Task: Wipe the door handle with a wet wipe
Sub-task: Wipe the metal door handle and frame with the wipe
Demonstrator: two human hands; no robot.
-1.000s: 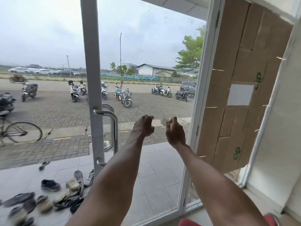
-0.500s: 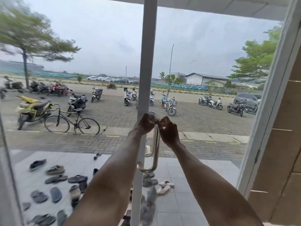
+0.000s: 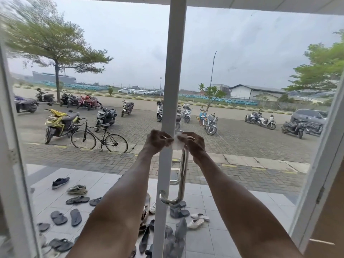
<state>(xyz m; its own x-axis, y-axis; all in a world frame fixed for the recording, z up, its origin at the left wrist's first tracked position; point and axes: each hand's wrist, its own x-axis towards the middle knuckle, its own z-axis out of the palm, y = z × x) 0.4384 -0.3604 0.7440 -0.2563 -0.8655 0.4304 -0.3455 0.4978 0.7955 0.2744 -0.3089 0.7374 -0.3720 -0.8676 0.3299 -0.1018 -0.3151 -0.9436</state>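
A shiny metal door handle (image 3: pixel 182 175) runs vertically on the white door frame (image 3: pixel 175 71) at the centre of the view. A small white wet wipe (image 3: pixel 178 141) sits at the handle's top end. My left hand (image 3: pixel 157 140) pinches the wipe's left edge, and my right hand (image 3: pixel 192 143) grips its right side against the handle. The upper bend of the handle is hidden behind the wipe and my fingers.
Glass panes flank the frame. Beyond them lie several shoes and sandals (image 3: pixel 76 200) on a tiled porch, a bicycle (image 3: pixel 99 139) and parked scooters (image 3: pixel 59 123). A white jamb (image 3: pixel 320 174) stands at right.
The view has swung left so the handle now sits centred. Both hands came together from open air onto the handle's top, and the white wipe is now spread between them.
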